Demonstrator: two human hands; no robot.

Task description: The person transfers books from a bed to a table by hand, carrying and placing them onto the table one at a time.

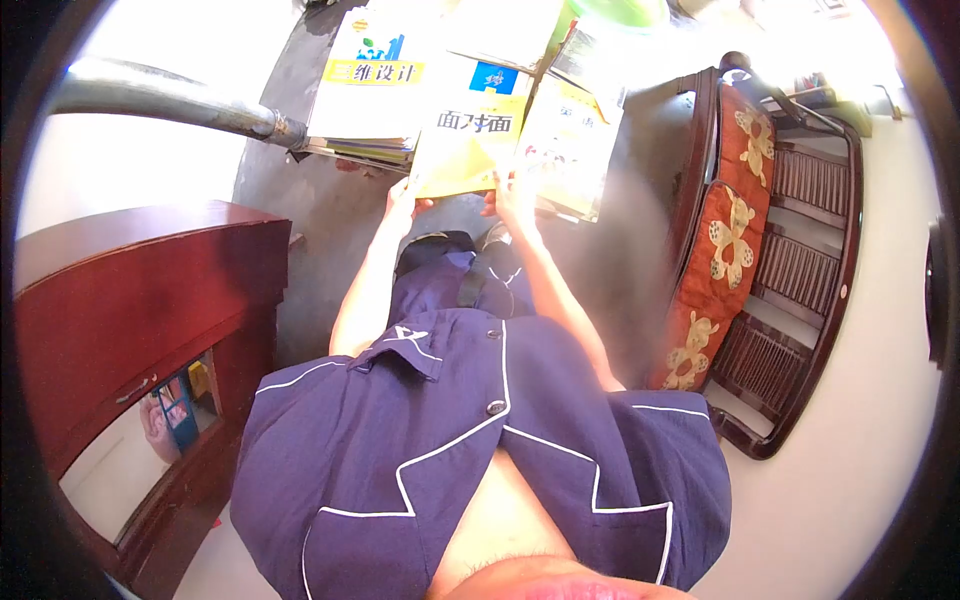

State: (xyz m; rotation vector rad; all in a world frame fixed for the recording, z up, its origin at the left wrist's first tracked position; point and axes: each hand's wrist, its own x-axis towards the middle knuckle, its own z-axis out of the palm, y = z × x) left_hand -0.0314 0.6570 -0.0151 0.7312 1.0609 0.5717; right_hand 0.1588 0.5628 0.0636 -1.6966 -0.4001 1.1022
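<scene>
A yellow-and-white book (466, 155) with large dark characters and a blue patch on its cover is held between my hands at its near end. My left hand (403, 203) grips its near left corner, the fingers partly under it. On the near right corner my right hand (512, 202) is closed, thumb on top. Left of the book lies a stack of books (366, 105), the top one white with a yellow title band. Another white-and-yellow book (568, 150) lies close to my right hand. Strong light washes out parts of the covers.
A metal pipe (180, 100) runs in from the left. Below it stands a dark red cabinet (150, 270). On the right is a dark wooden bench (800, 260) with an orange patterned cushion (728, 245). A green basin (620, 10) shows at the top.
</scene>
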